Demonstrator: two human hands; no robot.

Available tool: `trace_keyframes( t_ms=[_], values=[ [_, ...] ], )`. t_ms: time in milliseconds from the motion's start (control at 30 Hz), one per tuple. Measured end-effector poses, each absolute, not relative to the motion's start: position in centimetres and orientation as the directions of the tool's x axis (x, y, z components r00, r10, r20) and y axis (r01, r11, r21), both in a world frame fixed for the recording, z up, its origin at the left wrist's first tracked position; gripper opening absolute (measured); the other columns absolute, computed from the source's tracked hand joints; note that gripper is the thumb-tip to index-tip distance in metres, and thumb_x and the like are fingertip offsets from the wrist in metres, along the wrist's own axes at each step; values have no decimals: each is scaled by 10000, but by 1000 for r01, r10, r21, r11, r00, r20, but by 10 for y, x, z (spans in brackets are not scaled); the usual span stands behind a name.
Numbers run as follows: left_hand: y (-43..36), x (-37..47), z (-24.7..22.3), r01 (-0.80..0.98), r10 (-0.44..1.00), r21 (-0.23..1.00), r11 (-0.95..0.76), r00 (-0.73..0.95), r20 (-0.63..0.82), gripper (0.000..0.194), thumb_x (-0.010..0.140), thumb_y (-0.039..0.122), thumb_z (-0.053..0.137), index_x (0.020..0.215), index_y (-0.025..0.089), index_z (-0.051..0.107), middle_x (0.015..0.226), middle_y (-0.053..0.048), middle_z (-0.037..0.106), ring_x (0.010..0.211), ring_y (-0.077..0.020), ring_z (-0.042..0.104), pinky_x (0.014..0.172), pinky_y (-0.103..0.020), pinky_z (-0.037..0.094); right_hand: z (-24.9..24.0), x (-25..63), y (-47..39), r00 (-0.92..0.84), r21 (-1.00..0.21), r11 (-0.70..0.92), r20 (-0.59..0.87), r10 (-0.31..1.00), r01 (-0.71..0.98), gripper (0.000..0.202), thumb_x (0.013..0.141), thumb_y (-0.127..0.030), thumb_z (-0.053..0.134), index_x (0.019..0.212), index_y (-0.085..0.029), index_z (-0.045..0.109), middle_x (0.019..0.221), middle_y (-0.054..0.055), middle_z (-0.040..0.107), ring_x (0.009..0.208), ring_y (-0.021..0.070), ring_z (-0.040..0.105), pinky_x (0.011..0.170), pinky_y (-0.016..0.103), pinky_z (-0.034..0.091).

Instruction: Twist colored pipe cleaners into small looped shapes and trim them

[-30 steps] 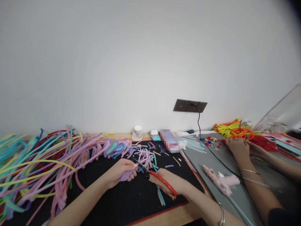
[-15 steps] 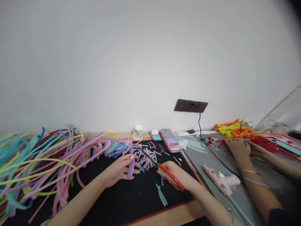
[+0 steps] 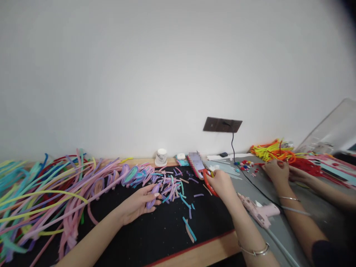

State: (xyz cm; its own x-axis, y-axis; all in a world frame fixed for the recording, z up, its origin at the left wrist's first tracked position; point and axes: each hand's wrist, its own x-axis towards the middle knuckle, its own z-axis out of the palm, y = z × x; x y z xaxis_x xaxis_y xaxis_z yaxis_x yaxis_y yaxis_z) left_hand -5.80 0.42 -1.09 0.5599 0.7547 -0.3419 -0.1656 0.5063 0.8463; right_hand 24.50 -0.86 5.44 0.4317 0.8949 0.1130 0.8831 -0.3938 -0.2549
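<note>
My left hand (image 3: 141, 202) holds a small looped purple bundle (image 3: 152, 196) between thumb and fingers, over the black mat (image 3: 144, 237). Farther right, my right hand (image 3: 221, 185) is closed on red-handled scissors (image 3: 209, 183); it is beside the phone (image 3: 196, 163), and the scissor blades are hard to make out. Short cut pieces in purple, pink and teal (image 3: 172, 187) lie heaped just right of my left hand. A blue strip (image 3: 190, 229) lies beside a tan one nearer the mat's front edge.
Long fuzzy stems (image 3: 55, 196) pile up at the left. A white cup (image 3: 161, 157) stands by the wall. On the grey surface lie a pink glue gun (image 3: 258, 211), its cable, and small pompoms (image 3: 247, 165). Another person's hands (image 3: 278, 172) work at the right near yellow-orange stems (image 3: 271, 151).
My right hand has moved right and up with the scissors, away from the cut pieces and toward the phone. My left hand keeps the purple bundle, now turned slightly. The view has shifted a little.
</note>
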Motion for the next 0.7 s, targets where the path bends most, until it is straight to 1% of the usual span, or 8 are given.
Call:
trace_keyframes(
  t_ms=[100, 167, 267, 333, 400, 467, 567, 700],
  values=[
    [4, -56, -10, -138, 760, 862, 488, 554, -342, 341, 688, 335, 789, 928, 181, 602, 881, -3, 631, 758, -84, 610, 653, -167, 470, 50, 265, 1, 492, -195, -466, 112, 864, 863, 444, 813, -511, 457, 805, -116, 659, 800, 183, 682, 736, 269, 642, 531, 281, 332],
    [3, -54, -8, -121, 764, 869, 480, 544, -346, 331, 683, 360, 788, 856, 166, 585, 844, -6, 635, 765, -89, 614, 673, -169, 469, 48, 274, 5, 511, -166, -493, 97, 854, 854, 403, 826, -453, 467, 868, -105, 665, 849, 193, 693, 792, 280, 659, 554, 281, 352],
    [1, -51, -8, -79, 771, 884, 461, 530, -354, 380, 705, 423, 755, 900, 179, 539, 825, -3, 640, 722, -103, 628, 621, -184, 462, 45, 280, 4, 519, -153, -505, 68, 852, 849, 409, 833, -447, 470, 897, -96, 669, 877, 201, 698, 840, 298, 666, 579, 287, 377],
    [0, -50, -10, -40, 773, 900, 433, 530, -349, 389, 744, 476, 700, 921, 194, 498, 801, 6, 637, 602, -87, 598, 527, -179, 418, 42, 281, 1, 522, -150, -510, 47, 852, 847, 458, 837, -489, 457, 891, -89, 674, 880, 215, 695, 854, 315, 666, 585, 296, 390],
    [-2, -49, -11, -20, 780, 923, 384, 542, -313, 378, 786, 516, 633, 909, 199, 469, 762, 12, 631, 466, -53, 501, 444, -172, 335, 40, 280, -4, 519, -144, -510, 31, 854, 848, 492, 849, -511, 439, 897, -83, 677, 889, 226, 692, 875, 325, 664, 603, 304, 405],
    [-3, -48, -13, -23, 786, 943, 332, 559, -263, 368, 817, 535, 581, 890, 196, 458, 726, 10, 623, 392, -29, 378, 402, -177, 234, 39, 279, -9, 515, -136, -508, 19, 857, 850, 490, 870, -495, 421, 921, -79, 674, 917, 232, 689, 908, 326, 660, 637, 311, 422],
    [-4, -47, -13, -54, 785, 949, 309, 578, -223, 364, 835, 543, 547, 874, 190, 467, 727, -1, 614, 385, -14, 247, 411, -200, 133, 37, 279, -14, 529, -129, -525, -5, 848, 841, 483, 889, -477, 400, 970, -79, 663, 966, 240, 679, 935, 335, 657, 675, 334, 441],
    [-3, -48, -13, -80, 777, 936, 344, 584, -235, 336, 820, 512, 574, 905, 193, 511, 730, 12, 575, 424, -24, 222, 437, -211, 142, 34, 283, -15, 555, -117, -555, -41, 831, 823, 489, 885, -492, 408, 993, -86, 660, 976, 246, 674, 937, 355, 655, 688, 368, 455]
  ],
)
